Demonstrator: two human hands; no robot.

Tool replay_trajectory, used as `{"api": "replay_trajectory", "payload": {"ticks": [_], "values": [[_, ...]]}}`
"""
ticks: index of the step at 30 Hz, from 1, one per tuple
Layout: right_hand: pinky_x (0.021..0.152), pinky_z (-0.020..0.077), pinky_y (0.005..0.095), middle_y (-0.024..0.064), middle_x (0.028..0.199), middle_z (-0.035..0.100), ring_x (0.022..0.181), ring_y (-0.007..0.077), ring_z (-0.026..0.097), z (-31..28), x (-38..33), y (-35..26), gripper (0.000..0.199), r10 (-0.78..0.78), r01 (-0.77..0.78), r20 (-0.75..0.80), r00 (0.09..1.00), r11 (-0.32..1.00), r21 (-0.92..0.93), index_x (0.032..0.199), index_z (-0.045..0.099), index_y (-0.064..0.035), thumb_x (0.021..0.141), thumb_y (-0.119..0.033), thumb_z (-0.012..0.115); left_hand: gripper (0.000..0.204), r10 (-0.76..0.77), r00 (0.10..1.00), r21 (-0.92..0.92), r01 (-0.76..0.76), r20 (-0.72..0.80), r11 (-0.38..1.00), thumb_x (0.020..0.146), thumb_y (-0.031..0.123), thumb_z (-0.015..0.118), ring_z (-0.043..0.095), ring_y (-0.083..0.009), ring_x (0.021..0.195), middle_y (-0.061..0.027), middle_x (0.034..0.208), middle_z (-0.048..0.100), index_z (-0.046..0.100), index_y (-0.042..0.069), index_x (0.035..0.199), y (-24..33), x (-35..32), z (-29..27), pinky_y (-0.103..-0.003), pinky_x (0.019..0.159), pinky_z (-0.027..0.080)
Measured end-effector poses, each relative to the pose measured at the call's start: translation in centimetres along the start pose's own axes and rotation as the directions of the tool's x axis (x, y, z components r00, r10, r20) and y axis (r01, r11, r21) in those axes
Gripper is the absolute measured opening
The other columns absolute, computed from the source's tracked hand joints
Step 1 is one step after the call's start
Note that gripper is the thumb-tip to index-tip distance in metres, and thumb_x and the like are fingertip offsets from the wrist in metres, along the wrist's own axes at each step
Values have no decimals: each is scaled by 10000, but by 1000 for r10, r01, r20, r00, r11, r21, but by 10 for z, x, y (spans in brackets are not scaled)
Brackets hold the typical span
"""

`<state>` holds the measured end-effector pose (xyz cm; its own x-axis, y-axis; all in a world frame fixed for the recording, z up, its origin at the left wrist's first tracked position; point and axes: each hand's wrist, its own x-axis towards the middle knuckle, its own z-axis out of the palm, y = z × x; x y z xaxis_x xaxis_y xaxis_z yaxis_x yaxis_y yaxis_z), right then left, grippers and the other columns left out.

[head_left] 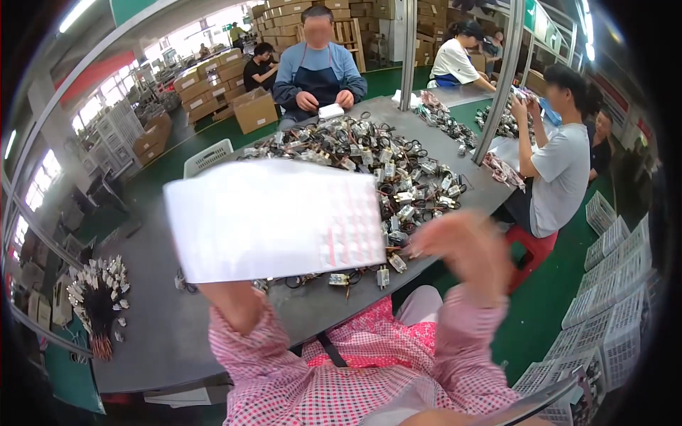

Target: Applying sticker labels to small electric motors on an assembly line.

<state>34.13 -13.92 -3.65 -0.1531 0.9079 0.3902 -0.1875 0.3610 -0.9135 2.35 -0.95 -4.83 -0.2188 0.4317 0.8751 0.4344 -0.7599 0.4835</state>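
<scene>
Spanning the near middle of the head view, a white sheet [263,220] with rows of reddish marks toward its right end was raised above the grey table [160,348], hiding part of a pile of small corded parts [419,167]. The left hand [231,302] lay beneath its near left edge; the sheet covered the fingers, so whether they pinched it or merely propped it could not be told. The right hand [465,245], blurred, was just right of the sheet with its fingers bent toward it, and whether the fingertips held anything could not be told.

The sheet looked light and thin, likely flexible enough to bow and easy to crease, perhaps a little slick on its face. A hold at the plain left end or along the near margin, clear of the marked rows, seemed best, with light support underneath. To the left lay a bundle of white-tipped leads [106,287]; at the far side sat a co-worker in a dark apron [321,78].
</scene>
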Motion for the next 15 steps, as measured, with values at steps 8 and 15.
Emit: {"api": "replay_trajectory", "payload": {"ticks": [8, 15], "values": [[957, 389, 486, 157, 1364, 353, 1181, 358, 452, 89, -8, 221, 697, 322, -168, -33, 946, 576, 800, 1407, 152, -228, 866, -492, 504, 598, -433, 890, 82, 425, 139, 901, 780, -9, 505, 347, -332, 1246, -185, 1359, 326, 307, 3, 1344, -18, -188, 16, -403, 1038, 267], [865, 463, 339, 89, 1264, 465, 1099, 192, 512, 72, 4, 241, 599, 277, 24, -479, 833, 847, 532, 1391, 159, -132, 901, -108, 503, 692, -554, 715, 524, 304, 426, 795, 683, -9, 573, 240, -437, 1251, -249, 1373, 202, 337, 43, 1332, -18, -227, -9, -477, 1037, 214]]}}
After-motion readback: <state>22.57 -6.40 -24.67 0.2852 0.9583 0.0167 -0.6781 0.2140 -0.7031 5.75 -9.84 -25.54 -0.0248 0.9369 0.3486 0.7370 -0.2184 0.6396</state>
